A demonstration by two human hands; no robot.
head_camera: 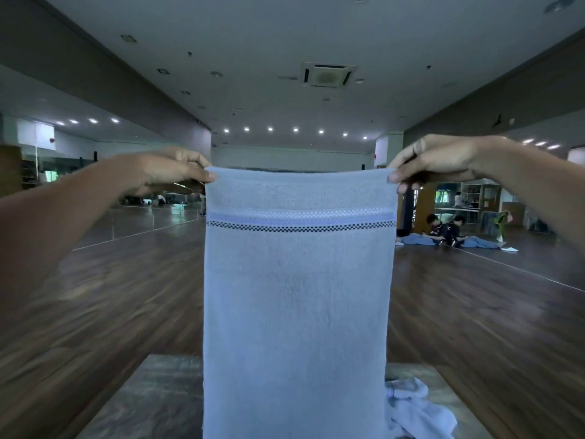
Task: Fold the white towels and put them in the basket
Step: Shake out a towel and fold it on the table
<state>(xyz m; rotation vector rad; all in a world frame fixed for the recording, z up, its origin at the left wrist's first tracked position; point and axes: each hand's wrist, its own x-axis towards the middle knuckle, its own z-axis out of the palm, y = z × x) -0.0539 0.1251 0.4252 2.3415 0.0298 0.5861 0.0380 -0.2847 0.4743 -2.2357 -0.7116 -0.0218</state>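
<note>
A white towel point(297, 296) with a pale and a dark checked stripe near its top hangs straight down in front of me, held up at chest height. My left hand point(171, 172) pinches its top left corner, and my right hand point(433, 161) pinches its top right corner. The top edge is stretched flat between them. The hanging towel hides most of the table behind it. No basket is in view.
A grey table point(152, 394) stands below, and a crumpled white towel point(414, 410) lies on its right part. Dark wooden floor point(110, 296) spreads all round. Two people point(446, 229) sit on the floor far off at the right, by a mirrored wall.
</note>
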